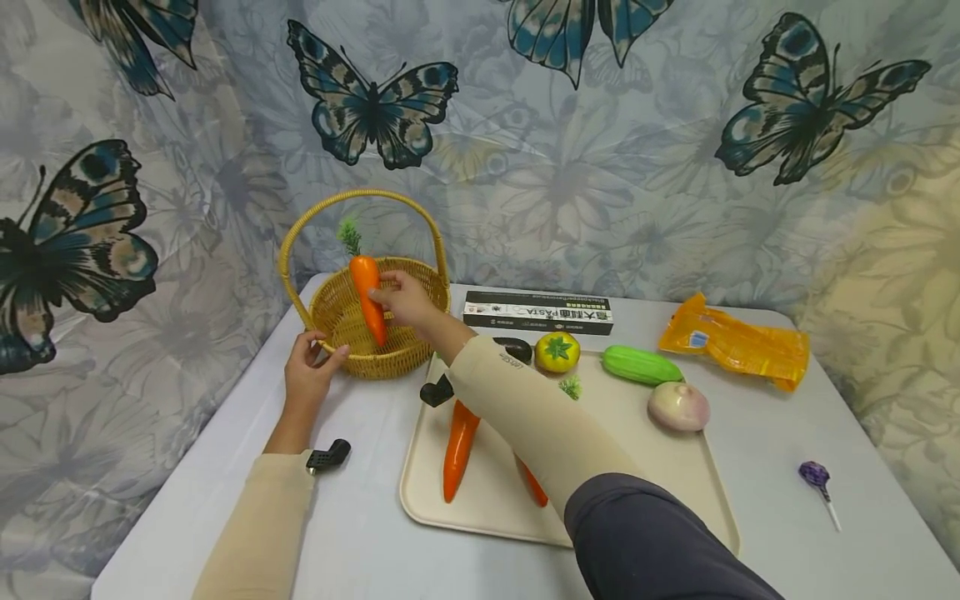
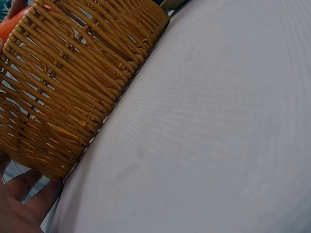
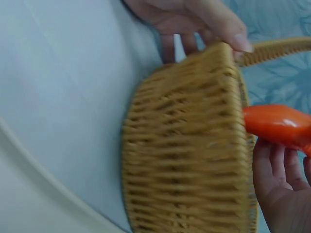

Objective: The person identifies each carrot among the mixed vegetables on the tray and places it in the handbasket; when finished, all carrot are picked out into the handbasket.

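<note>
An orange toy carrot (image 1: 367, 292) with a green leafy top is in my right hand (image 1: 407, 298), tip down inside the wicker basket (image 1: 393, 363). In the right wrist view the right hand (image 3: 286, 189) holds the carrot (image 3: 277, 124) across the basket's rim. My left hand (image 1: 309, 371) grips the near-left rim, close to where the handle joins. Its thumb lies over the rim and its fingers are against the outer wall, seen in the right wrist view (image 3: 194, 24). The left wrist view shows the woven side (image 2: 73, 73) close up.
A beige tray (image 1: 427, 508) holds two more carrots, one (image 1: 459, 454) partly under my right sleeve, an eggplant (image 1: 516, 348), a yellow tomato-like vegetable (image 1: 557, 352), a cucumber (image 1: 641, 365) and an onion (image 1: 678, 407). Around it lie a pasta box (image 1: 537, 312), an orange packet (image 1: 735, 340) and a lollipop (image 1: 814, 475).
</note>
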{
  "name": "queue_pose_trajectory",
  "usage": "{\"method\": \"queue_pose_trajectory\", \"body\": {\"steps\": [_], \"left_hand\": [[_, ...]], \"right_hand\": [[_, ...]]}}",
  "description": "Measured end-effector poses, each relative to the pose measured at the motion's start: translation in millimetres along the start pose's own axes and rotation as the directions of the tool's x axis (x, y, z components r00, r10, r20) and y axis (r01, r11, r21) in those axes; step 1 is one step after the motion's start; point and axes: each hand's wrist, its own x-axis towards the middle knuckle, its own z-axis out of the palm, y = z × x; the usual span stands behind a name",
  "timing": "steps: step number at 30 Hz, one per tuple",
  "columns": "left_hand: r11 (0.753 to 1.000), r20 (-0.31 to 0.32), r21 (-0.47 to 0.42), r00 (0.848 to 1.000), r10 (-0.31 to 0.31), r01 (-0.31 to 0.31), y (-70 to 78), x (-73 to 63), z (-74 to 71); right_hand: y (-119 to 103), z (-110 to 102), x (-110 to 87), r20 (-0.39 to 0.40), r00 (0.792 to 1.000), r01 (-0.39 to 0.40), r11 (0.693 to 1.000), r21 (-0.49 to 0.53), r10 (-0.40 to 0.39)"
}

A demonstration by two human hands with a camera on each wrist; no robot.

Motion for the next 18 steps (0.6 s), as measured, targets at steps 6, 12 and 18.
{"method": "queue_pose_trajectory", "body": {"steps": [6, 12, 18], "left_hand": [[1.0, -0.006, 0.014, 1.0, -0.005, 0.005, 1.5, 0.9, 1.8], [1.0, 0.001, 0.022, 1.0, -0.02, 0.02, 1.5, 1.1, 6.2], [0.999, -0.016, 0.033, 0.999, -0.033, 0.034, 1.6, -2.0, 2.7]], "right_hand": [[14.1, 11.7, 2.5, 0.037, 0.999, -0.038, 0.999, -0.022, 0.039], [20.8, 14.7, 3.2, 0.022, 0.999, -0.04, 0.988, -0.148, 0.044], [25.3, 20.8, 4.7, 0.041, 0.995, -0.08, 0.958, -0.274, 0.094]]}}
